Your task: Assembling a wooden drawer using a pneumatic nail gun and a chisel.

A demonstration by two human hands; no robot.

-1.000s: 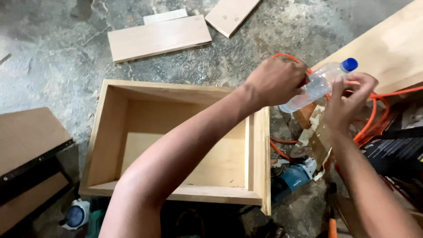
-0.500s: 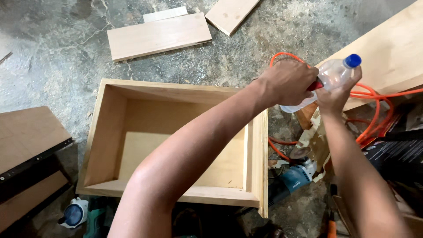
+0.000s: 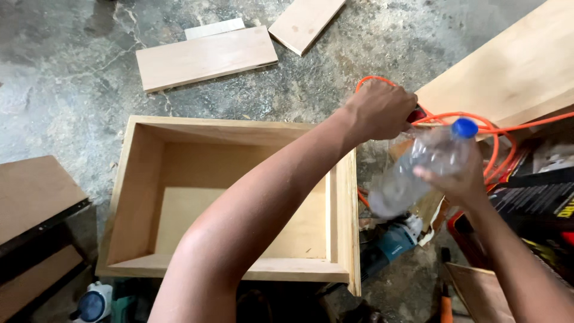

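Observation:
My right hand (image 3: pixel 459 182) grips a clear plastic bottle (image 3: pixel 418 164) with a blue cap (image 3: pixel 464 127), tilted with the cap up and to the right, just off the right side of an open wooden box (image 3: pixel 344 209). My left arm reaches across the box. My left hand (image 3: pixel 382 110) is a closed fist above and left of the bottle, apart from it. A small red thing (image 3: pixel 417 113) pokes out of the fist; most of it is hidden.
Loose boards (image 3: pixel 206 57) lie on the concrete floor behind the box, and a wide plank (image 3: pixel 514 66) sits at the upper right. An orange cable (image 3: pixel 497 146) loops under the bottle. A teal power tool (image 3: pixel 391 239) lies by the box's right corner. A dark panel (image 3: pixel 36 197) stands at the left.
The hands, together on the bottle before, have parted. My right hand has brought the bottle down and towards me, while my left fist stays up near the orange cable.

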